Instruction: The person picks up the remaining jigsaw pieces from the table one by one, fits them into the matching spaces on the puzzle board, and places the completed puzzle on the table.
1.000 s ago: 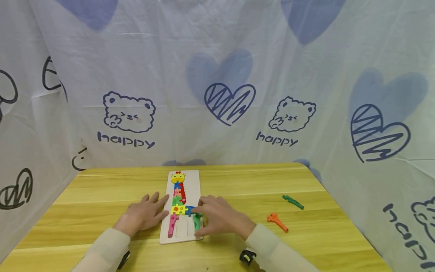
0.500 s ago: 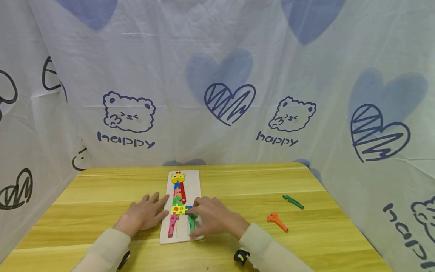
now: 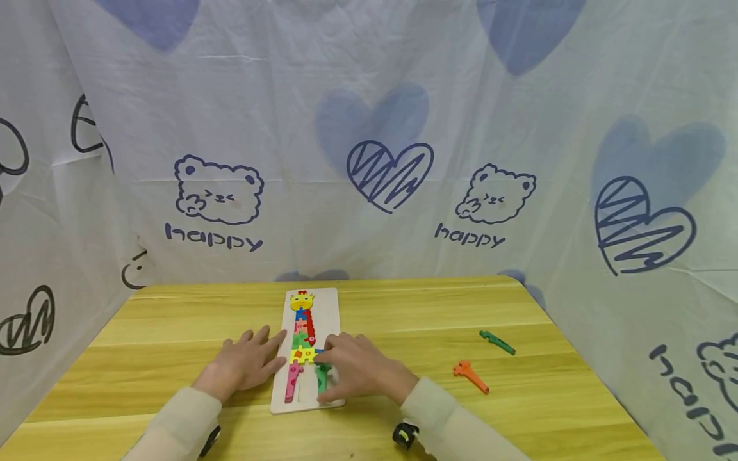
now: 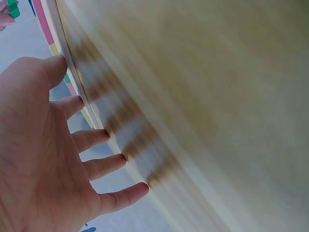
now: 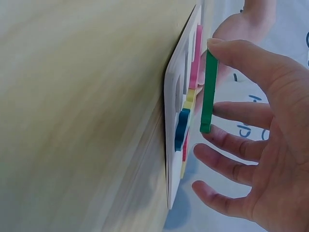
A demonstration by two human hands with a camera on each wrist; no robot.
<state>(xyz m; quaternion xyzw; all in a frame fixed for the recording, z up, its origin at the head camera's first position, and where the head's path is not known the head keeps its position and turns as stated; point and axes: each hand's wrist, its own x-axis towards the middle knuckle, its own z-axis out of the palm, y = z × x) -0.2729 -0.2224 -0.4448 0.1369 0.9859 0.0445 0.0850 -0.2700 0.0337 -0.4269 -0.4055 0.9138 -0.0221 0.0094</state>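
A white puzzle board [image 3: 328, 314] lies on the table, bearing a giraffe built of coloured pieces, with a yellow head [image 3: 302, 301] at the far end and a pink leg piece [image 3: 292, 383] at the near end. My right hand [image 3: 366, 368] pinches a green leg piece [image 5: 209, 89] between thumb and fingers, just above the board's near half in the right wrist view. A blue piece [image 5: 182, 129] sits on the board beneath that hand. At the board's left edge, my left hand [image 3: 242, 365] rests with fingers spread, its thumb and forefinger by the edge.
To the right on the wooden table [image 3: 403, 307] lie another green leg piece [image 3: 498, 342] and an orange leg piece [image 3: 471, 376]. A printed white curtain [image 3: 300, 211] hangs behind the table and along both sides.
My right hand has moved slightly left, carrying the green leg piece from the board's right edge inward. The left hand and the board have stayed put.
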